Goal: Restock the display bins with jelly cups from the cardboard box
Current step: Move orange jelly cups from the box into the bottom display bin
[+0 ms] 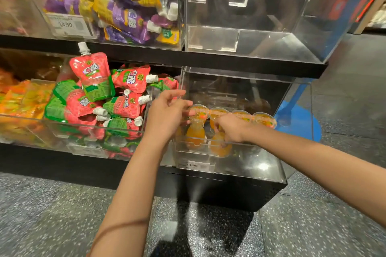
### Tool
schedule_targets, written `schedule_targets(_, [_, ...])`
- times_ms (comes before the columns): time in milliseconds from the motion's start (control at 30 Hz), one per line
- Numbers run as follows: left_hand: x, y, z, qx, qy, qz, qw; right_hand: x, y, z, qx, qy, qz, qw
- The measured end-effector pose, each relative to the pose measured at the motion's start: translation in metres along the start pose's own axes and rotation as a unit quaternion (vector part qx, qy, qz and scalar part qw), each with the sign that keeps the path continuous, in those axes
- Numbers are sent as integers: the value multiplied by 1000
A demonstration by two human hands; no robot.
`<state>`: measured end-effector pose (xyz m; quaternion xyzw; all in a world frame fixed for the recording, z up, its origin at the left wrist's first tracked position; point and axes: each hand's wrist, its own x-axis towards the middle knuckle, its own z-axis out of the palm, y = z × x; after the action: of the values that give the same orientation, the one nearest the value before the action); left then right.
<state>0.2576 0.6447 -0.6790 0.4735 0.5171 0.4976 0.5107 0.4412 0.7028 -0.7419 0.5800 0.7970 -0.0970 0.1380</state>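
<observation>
A joined strip of orange jelly cups [242, 116] hangs over the front wall of the lower right clear bin [229, 165]. My left hand [167, 115] pinches the strip's left end cup, fingers curled. My right hand [229, 127] grips the strip near its middle, over the bin's front edge. More orange jelly cups [195, 134] lie inside the bin below the hands. The cardboard box is not in view.
Red and green spouted pouches [100, 98] fill the bin to the left. Purple and yellow pouches [125, 10] sit in the upper left bin. An upper right clear bin [261, 33] holds nothing visible. Speckled floor [313, 225] lies below, with a blue stand [296, 115] at right.
</observation>
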Motion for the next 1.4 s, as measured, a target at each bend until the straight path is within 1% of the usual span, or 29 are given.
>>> schedule_targets(67, [5,-5,-4,6,15,2,1000,0,4,2,-74,40,-20,996])
schedule_targets(133, [10,-8,-7,6,29,-1,1000,2,6,1,-114,65,-40,991])
schedule_targets(233, [16,-11,-6,-10,42,9,999,9,7,1,-117,77,-31,990])
schedule_targets(367, [21,-20,7,-32,36,39,998,16,16,9,-91,82,26,992])
schedule_targets(433, [24,-31,15,-39,27,22,999,18,16,13,-72,72,37,994])
schedule_targets(500, [26,-33,16,-63,32,-29,997,18,11,5,-34,33,51,998])
schedule_targets(567, [26,-21,14,-64,30,-75,995,7,4,-17,2,16,76,997])
schedule_targets(667, [26,20,-1,-2,15,-149,989,-23,-19,-70,97,17,98,990])
schedule_targets(733, [23,57,-18,8,7,-196,981,-42,-43,-117,125,-21,98,987])
schedule_targets(800, [14,101,-43,30,11,-218,976,-59,-70,-165,140,-57,101,983])
schedule_targets(833, [6,125,-57,33,13,-227,973,-67,-82,-188,163,-57,101,980])
schedule_targets(900, [-14,175,-91,36,26,-239,970,-86,-110,-239,200,-32,95,975])
schedule_targets(967, [-39,227,-131,49,75,-246,965,-107,-144,-297,211,-16,73,975])
schedule_targets(1033, [-73,275,-172,40,117,-256,959,-130,-183,-355,229,-9,52,972])
schedule_targets(1100, [-111,316,-213,32,166,-267,949,-151,-225,-404,256,-14,4,967])
schedule_targets(1167, [-151,350,-251,14,224,-273,936,-172,-271,-443,279,-44,-61,957])
schedule_targets(1300, [-232,400,-307,-22,327,-258,909,-202,-369,-494,291,-104,-193,931])
schedule_targets(1400, [-304,424,-345,-44,433,-228,871,-228,-451,-507,277,-119,-279,912])
